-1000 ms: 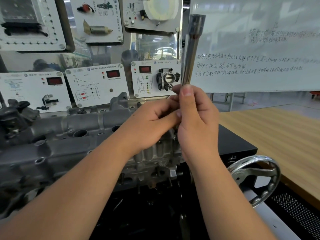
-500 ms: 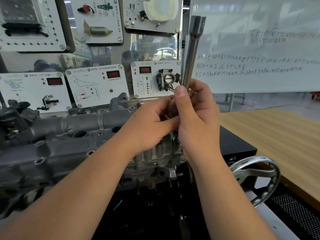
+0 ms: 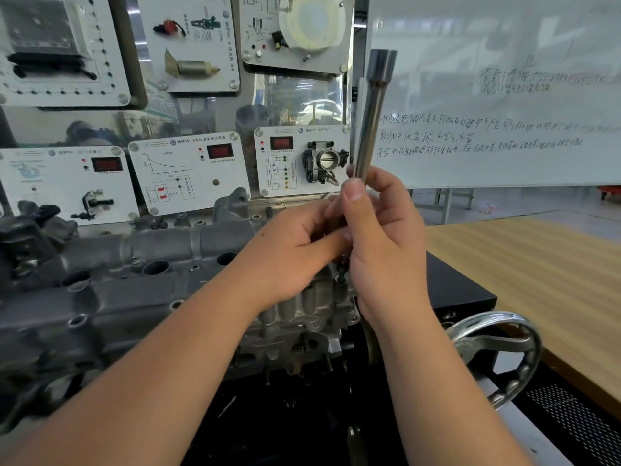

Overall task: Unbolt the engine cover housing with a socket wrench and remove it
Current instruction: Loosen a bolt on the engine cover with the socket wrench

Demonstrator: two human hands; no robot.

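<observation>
Both hands raised; right hand (image 3: 386,237) grips upright wrench (image 3: 373,116); left hand (image 3: 295,250) pinches base.

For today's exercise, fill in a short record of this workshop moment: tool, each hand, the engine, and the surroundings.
Tool: long socket extension, held upright above the engine
Right hand: grip around the tool's lower end
Left hand: fingers at the tool's base, exact hold hidden
Engine cover housing: in place on the engine
Surroundings: handwheel, wooden table, whiteboard
</observation>
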